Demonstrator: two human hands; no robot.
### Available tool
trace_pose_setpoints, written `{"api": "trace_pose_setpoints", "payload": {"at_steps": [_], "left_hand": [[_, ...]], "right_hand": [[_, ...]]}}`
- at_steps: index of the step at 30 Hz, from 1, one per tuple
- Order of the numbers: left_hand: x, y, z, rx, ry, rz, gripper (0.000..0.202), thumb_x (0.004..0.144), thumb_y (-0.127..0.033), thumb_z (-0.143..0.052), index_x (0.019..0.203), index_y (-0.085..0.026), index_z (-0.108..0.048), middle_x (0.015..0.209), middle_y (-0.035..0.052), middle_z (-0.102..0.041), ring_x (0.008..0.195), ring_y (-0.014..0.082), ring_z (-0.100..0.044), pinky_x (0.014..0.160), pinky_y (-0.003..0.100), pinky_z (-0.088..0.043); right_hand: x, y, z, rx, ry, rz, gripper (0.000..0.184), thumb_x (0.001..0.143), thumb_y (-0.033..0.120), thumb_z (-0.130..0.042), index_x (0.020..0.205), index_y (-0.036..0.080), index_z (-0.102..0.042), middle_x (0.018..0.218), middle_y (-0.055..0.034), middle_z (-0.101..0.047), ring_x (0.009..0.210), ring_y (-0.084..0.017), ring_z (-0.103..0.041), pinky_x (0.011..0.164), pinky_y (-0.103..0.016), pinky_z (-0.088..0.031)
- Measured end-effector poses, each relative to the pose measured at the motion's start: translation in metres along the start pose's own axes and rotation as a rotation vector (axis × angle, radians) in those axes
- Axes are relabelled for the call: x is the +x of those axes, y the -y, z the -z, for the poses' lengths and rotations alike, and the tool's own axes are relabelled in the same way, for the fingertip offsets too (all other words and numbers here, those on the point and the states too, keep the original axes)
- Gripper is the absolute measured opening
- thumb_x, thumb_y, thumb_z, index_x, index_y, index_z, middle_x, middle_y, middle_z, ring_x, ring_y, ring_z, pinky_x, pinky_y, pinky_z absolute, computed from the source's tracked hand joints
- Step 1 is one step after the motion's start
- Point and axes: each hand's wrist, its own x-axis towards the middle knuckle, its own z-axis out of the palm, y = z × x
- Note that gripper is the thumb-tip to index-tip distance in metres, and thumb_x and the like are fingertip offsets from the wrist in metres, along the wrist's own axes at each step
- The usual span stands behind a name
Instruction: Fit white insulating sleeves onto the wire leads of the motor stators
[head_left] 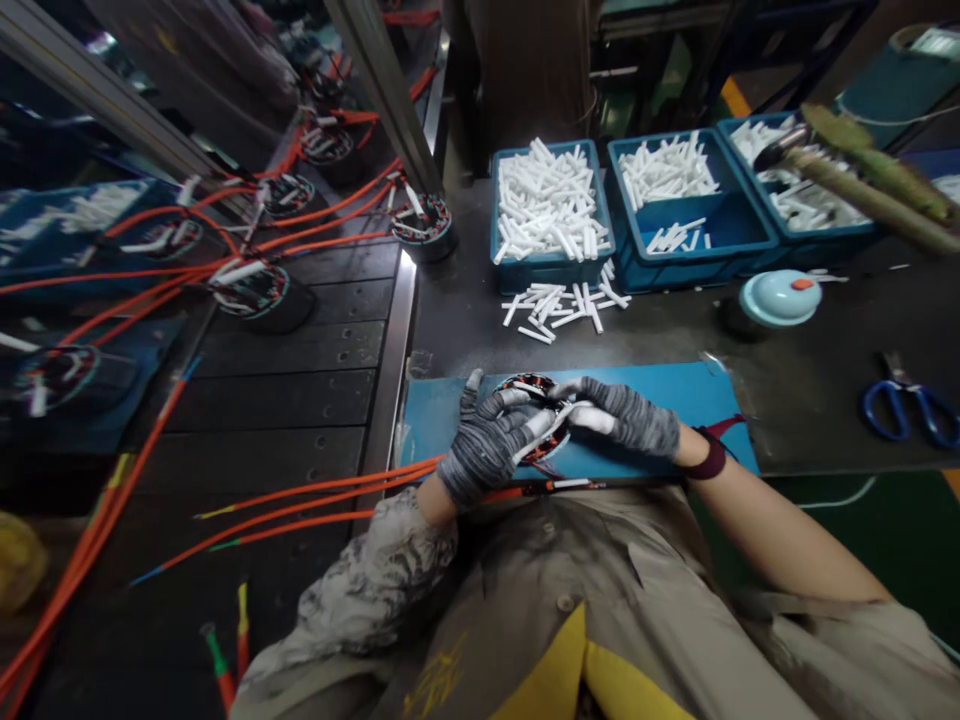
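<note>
Gloved left hand [486,440] curls around a stator [527,384] on the blue mat [675,392] at the edge of the desk [810,400]; right hand [628,420] pinches a white sleeve [591,418] against it. Sleeving appears partly done; loose sleeves [559,305] lie beyond.

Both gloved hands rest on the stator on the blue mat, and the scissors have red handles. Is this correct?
No. In the head view the scissors have blue handles, not red. The left hand and right hand rest on the stator on the blue mat.
</note>
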Motion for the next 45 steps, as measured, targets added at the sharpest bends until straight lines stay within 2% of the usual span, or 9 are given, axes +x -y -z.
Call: {"api": "trace_pose_setpoints", "payload": {"at_steps": [4, 7, 11, 17, 22, 28, 36, 40, 45], "left_hand": [[0.006, -0.004, 0.003, 0.06, -0.068, -0.008, 0.039, 0.094, -0.013, -0.061, 0.129, -0.032, -0.064, 0.109, -0.0022, -0.079, 0.122, 0.0238, -0.066, 0.127, 0.07, -0.01], [0.001, -0.011, 0.022, 0.096, -0.155, -0.021, 0.038, 0.091, -0.019, -0.068, 0.128, -0.028, -0.065, 0.113, 0.0014, -0.077, 0.121, 0.0249, -0.067, 0.124, 0.06, -0.031], [-0.021, -0.025, 0.047, 0.003, -0.173, -0.023, 0.045, 0.088, -0.037, -0.073, 0.127, -0.018, -0.064, 0.107, 0.0107, -0.076, 0.097, 0.0239, -0.073, 0.086, 0.039, -0.061], [-0.034, -0.042, 0.034, -0.122, -0.167, 0.126, 0.018, 0.095, -0.026, -0.065, 0.112, -0.023, -0.07, 0.092, 0.0033, -0.079, 0.081, 0.018, -0.077, 0.074, 0.029, -0.063], [-0.03, -0.044, 0.021, -0.135, -0.227, 0.242, 0.013, 0.094, -0.029, -0.069, 0.105, -0.022, -0.072, 0.092, 0.0039, -0.08, 0.084, 0.0198, -0.078, 0.084, 0.033, -0.065], [-0.035, -0.042, 0.016, -0.124, -0.241, 0.242, 0.015, 0.093, -0.03, -0.071, 0.104, -0.021, -0.073, 0.093, 0.0047, -0.08, 0.087, 0.021, -0.078, 0.082, 0.034, -0.065], [-0.034, -0.042, 0.017, -0.272, -0.053, 0.192, 0.022, 0.098, -0.036, -0.063, 0.108, -0.022, -0.076, 0.09, 0.0051, -0.08, 0.078, 0.0187, -0.077, 0.071, 0.03, -0.063], [-0.04, -0.042, 0.014, -0.294, 0.092, 0.172, 0.027, 0.099, -0.038, -0.059, 0.113, -0.022, -0.076, 0.1, 0.0052, -0.081, 0.08, 0.0189, -0.077, 0.079, 0.032, -0.064], [-0.041, -0.046, 0.006, -0.099, 0.04, 0.171, 0.027, 0.098, -0.035, -0.06, 0.116, -0.023, -0.076, 0.097, 0.0068, -0.081, 0.08, 0.0218, -0.077, 0.072, 0.033, -0.063]], "right_hand": [[0.024, -0.022, 0.024, -0.311, -0.272, -0.233, 0.044, 0.103, 0.039, -0.042, 0.134, 0.017, -0.064, 0.127, -0.0123, -0.073, 0.114, -0.025, -0.069, 0.103, -0.043, -0.052], [0.041, -0.037, 0.037, -0.508, -0.34, -0.338, 0.038, 0.093, 0.033, -0.059, 0.122, 0.012, -0.073, 0.137, -0.0203, -0.066, 0.128, -0.039, -0.058, 0.112, -0.058, -0.042], [0.034, -0.038, 0.045, -0.652, -0.362, -0.41, 0.037, 0.093, 0.031, -0.058, 0.12, 0.013, -0.075, 0.126, -0.0198, -0.072, 0.122, -0.041, -0.061, 0.109, -0.057, -0.043], [-0.026, 0.001, 0.03, -0.268, -0.737, -0.293, 0.035, 0.087, 0.048, -0.07, 0.112, 0.024, -0.075, 0.108, -0.0088, -0.077, 0.097, -0.03, -0.07, 0.094, -0.048, -0.055], [-0.077, 0.026, -0.001, 0.275, -0.609, -0.295, 0.023, 0.085, 0.048, -0.075, 0.097, 0.028, -0.078, 0.098, -0.0039, -0.079, 0.09, -0.025, -0.073, 0.086, -0.041, -0.06], [-0.087, 0.021, -0.029, 0.562, -0.529, -0.429, 0.035, 0.078, 0.056, -0.08, 0.089, 0.024, -0.078, 0.073, -0.0029, -0.078, 0.064, -0.02, -0.072, 0.063, -0.032, -0.061], [-0.086, 0.016, -0.027, 0.432, -0.294, -0.363, 0.035, 0.084, 0.049, -0.075, 0.11, 0.026, -0.08, 0.11, -0.0042, -0.08, 0.102, -0.024, -0.075, 0.093, -0.038, -0.06], [-0.077, 0.015, -0.029, 0.442, -0.127, -0.407, 0.038, 0.087, 0.055, -0.07, 0.101, 0.021, -0.08, 0.093, -0.003, -0.081, 0.084, -0.021, -0.074, 0.077, -0.034, -0.06], [-0.072, 0.016, -0.044, -0.04, -0.316, -0.325, 0.032, 0.09, 0.051, -0.066, 0.088, 0.022, -0.079, 0.082, -0.0061, -0.078, 0.073, -0.021, -0.069, 0.068, -0.035, -0.054]]}}
